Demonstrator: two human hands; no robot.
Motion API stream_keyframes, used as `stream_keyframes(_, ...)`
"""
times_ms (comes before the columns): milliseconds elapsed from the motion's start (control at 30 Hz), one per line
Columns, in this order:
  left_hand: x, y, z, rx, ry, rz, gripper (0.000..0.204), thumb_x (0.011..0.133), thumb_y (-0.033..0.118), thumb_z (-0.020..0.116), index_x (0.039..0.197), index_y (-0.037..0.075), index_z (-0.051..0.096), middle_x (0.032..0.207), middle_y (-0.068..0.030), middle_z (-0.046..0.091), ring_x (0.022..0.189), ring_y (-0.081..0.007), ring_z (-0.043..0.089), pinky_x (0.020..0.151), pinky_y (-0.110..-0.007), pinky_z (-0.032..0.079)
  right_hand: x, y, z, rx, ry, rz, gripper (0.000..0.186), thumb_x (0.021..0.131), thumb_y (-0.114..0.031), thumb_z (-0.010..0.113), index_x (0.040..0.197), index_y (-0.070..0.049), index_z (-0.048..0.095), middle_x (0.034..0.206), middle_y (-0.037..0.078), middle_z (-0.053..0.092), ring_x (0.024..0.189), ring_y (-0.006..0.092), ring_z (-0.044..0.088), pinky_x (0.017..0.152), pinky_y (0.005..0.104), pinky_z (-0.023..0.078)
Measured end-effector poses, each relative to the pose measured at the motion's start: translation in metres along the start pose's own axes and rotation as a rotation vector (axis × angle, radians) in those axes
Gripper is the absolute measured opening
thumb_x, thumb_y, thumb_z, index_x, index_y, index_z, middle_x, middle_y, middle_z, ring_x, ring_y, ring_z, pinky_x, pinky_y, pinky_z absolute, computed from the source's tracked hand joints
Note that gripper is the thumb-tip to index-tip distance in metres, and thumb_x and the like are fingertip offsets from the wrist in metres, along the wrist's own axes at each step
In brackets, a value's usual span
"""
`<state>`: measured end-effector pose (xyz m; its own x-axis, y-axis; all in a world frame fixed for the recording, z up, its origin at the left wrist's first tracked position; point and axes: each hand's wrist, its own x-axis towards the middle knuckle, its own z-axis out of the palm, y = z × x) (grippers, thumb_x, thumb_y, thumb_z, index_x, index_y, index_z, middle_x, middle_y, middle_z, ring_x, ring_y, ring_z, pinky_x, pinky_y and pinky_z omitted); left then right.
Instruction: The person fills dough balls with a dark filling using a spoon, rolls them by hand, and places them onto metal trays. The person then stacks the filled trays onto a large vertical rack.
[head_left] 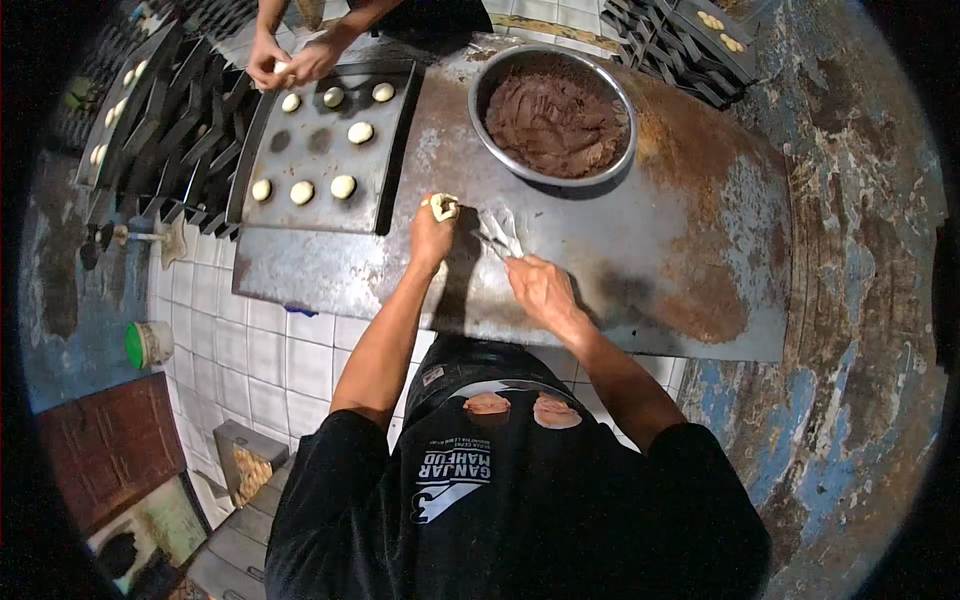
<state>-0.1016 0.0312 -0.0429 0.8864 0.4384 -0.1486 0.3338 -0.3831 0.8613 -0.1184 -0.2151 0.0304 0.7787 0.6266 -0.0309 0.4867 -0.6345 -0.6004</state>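
My left hand (431,238) is closed around a piece of pale dough (444,207), which has a dark hollow in its top. In my right hand (543,288) is a thin metal spatula or blade (492,242), its tip pointing toward the dough but apart from it. Close by that tool, a pale, shiny smear or film (505,228) shows on the table; I cannot tell which. Beyond my right hand stands a round metal bowl (480,135) of dark brown paste (556,125).
Left of the bowl, a dark baking tray (330,212) carries several dough balls (302,192). Another person's hands (290,62) hold dough above its far corner. More trays rest on black metal racks (185,130) at far left and far right. The worn metal table (350,268) ends near my waist.
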Motion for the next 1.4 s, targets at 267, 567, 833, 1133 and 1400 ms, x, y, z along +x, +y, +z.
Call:
stream_keyframes(267,-0.16,0.034,0.012,-0.285,-0.307,0.028,0.053,0.081,0.004,0.077,0.128,0.007,0.052,0.11,-0.0025,0.064,0.102,-0.0129,0.061,0.088,-0.028,0.051,-0.022,-0.022,0.024,0.634,0.173,0.118,0.036,0.091,-0.008,0.066,0.126,0.001,0.06,0.108,0.021,0.071,0.096,0.0332,0.071,0.085,0.0403,0.056)
stream_keyframes(567,-0.231,0.083,-0.008,-0.863,-0.418,-0.181,0.023,0.094,0.022,0.073,0.111,0.01,0.064,0.087,0.0024,0.062,0.073,-0.0083,0.056,0.064,-0.025,0.044,-0.112,-0.058,-0.005,0.423,0.314,-0.2,0.044,0.089,-0.004,0.06,0.132,-0.001,0.057,0.127,0.015,0.067,0.118,0.0332,0.061,0.103,0.043,0.046)
stream_keyframes(833,-0.253,0.064,-0.033,-0.36,0.021,0.32,0.053,0.104,0.038,0.058,0.137,-0.004,0.06,0.111,-0.0112,0.071,0.091,-0.0172,0.063,0.084,-0.033,0.052,-0.085,-0.063,0.038,1.608,-0.152,0.24,0.027,0.089,-0.009,0.072,0.114,0.002,0.065,0.103,0.005,0.07,0.094,0.0117,0.065,0.078,0.0265,0.051)
stream_keyframes(1133,-0.267,0.034,-0.129,-0.397,-0.056,-0.124,0.042,0.106,0.037,0.052,0.119,0.002,0.069,0.101,-0.0043,0.069,0.092,-0.0156,0.063,0.082,-0.032,0.049,-0.066,-0.157,0.04,0.899,0.207,-0.311,0.029,0.087,-0.016,0.074,0.112,-0.001,0.07,0.101,0.014,0.07,0.095,0.0332,0.069,0.087,0.041,0.054)
stream_keyframes(1400,-0.203,0.022,-0.152,-0.852,-0.009,-0.161,0.066,0.108,0.053,0.039,0.156,0.008,0.04,0.133,-0.0076,0.063,0.119,-0.0187,0.058,0.105,-0.038,0.045,-0.007,-0.203,0.109,1.251,-0.156,0.216,0.038,0.102,-0.033,0.063,0.125,-0.002,0.059,0.114,0.009,0.066,0.094,0.0201,0.064,0.086,0.0343,0.051)
